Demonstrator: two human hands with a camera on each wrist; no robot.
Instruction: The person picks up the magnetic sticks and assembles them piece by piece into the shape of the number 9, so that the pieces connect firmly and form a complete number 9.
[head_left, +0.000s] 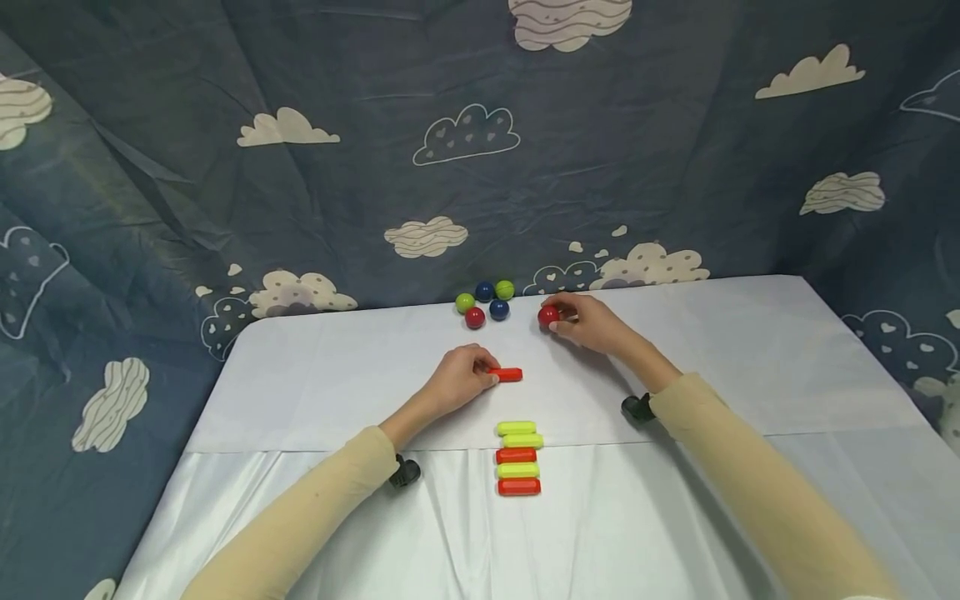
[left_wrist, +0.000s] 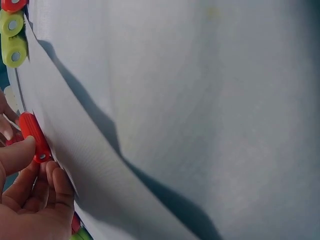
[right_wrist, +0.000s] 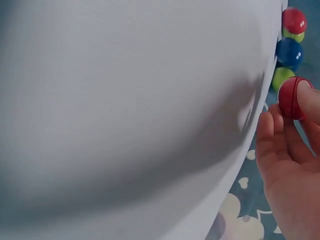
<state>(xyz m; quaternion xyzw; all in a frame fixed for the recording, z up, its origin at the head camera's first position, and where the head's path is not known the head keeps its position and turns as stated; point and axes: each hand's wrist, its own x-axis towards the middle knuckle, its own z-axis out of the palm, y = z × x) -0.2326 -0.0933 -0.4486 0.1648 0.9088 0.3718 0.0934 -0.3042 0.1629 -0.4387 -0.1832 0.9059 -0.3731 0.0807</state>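
Note:
My left hand (head_left: 459, 379) pinches a short red plastic stick (head_left: 510, 375) near its left end. In the left wrist view this red stick (left_wrist: 35, 135) shows ribbed sides, held between thumb and fingers. Farther back on the right, my right hand (head_left: 592, 323) grips a shiny red ball (head_left: 548, 316) with thumb and fingertips. The right wrist view shows the thumb lying over that red ball (right_wrist: 291, 100). A second red ball (head_left: 475, 317) lies to its left, grouped with two blue balls (head_left: 498, 310) and two green balls (head_left: 465, 303).
Nearer the front, a column of yellow sticks (head_left: 517, 470) and red sticks (head_left: 518, 487) lies on the white cloth (head_left: 300, 383). A seam crosses the cloth. Behind the table hangs a dark cloud-patterned curtain (head_left: 360, 192), close to the balls.

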